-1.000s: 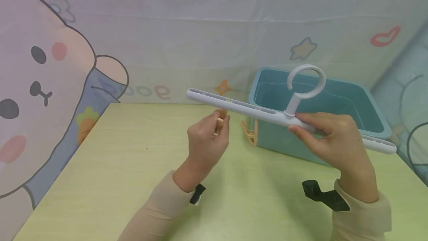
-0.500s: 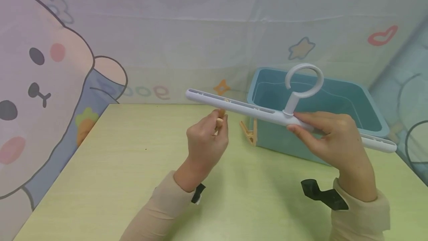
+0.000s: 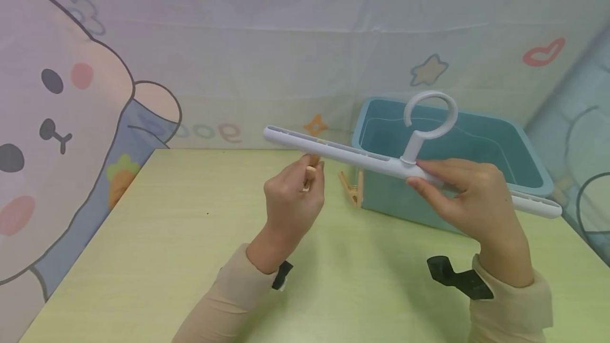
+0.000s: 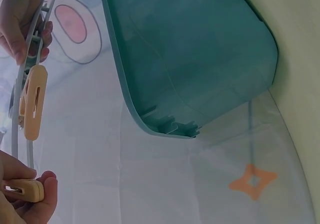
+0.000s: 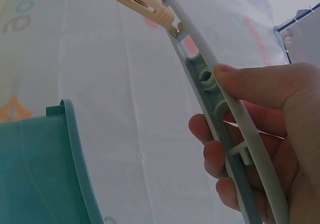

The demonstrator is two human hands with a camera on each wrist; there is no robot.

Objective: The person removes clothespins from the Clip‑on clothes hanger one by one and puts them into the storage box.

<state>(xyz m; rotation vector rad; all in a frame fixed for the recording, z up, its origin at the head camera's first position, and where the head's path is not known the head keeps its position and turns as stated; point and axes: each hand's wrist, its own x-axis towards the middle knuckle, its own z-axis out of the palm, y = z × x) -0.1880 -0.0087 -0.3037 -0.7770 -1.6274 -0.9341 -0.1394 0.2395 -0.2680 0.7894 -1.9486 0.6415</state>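
A long white hanger point(image 3: 352, 153) with a round hook point(image 3: 452, 115) is held up over the table, its left end tilted higher. My right hand point(image 3: 472, 200) grips its bar just beside the hook's base. Under the bar's left half, my left hand point(image 3: 293, 192) pinches a beige clothespin point(image 4: 32, 190), its upper end right at the bar's underside; the fingers hide part of it. A second beige clothespin point(image 3: 352, 188) hangs from the bar between my hands. In the right wrist view, small moulded fittings point(image 5: 206, 77) show inside the hollow bar.
A teal plastic bin point(image 3: 452, 216) stands on the table behind the hanger at the right. The pale yellow-green tabletop point(image 3: 167, 258) stretches to the left. A printed curtain point(image 3: 267, 41) with cartoon figures hangs behind the table.
The hanger and my right hand have drifted slightly left. The clothespin tip in my left hand has dropped a little and shows less in the bar's slot; both hands keep their hold.
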